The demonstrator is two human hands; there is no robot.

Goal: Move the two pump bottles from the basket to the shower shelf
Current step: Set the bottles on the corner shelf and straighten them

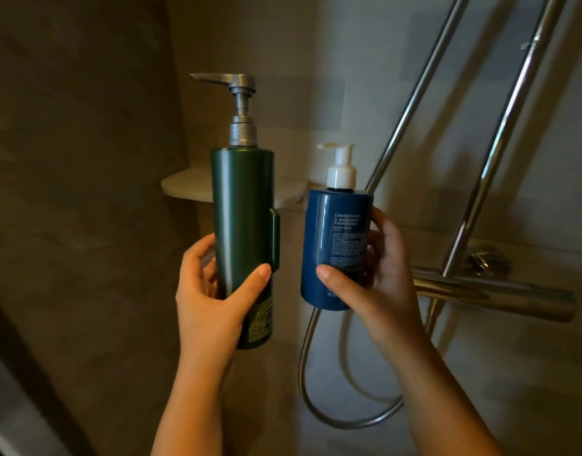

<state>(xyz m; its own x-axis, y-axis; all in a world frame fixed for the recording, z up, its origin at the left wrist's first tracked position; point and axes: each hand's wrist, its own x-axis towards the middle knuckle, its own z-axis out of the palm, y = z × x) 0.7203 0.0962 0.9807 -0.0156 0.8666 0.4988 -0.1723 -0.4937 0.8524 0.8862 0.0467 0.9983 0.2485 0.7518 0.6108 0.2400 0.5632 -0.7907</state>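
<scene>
Blue bottle [332, 245]: "LEMONGRASS & MANDARIN", seemingly.

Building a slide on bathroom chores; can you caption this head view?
Left hand holds green pump bottle, right hand blue pump bottle, before corner shelf.

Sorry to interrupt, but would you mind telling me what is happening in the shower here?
A person is holding two pump bottles upright in front of the shower wall. The left hand grips the tall green bottle with the metal pump, and the right hand grips the shorter blue bottle with the white pump. Neither is down yet: the corner shelf behind them is visibly bare.
</scene>
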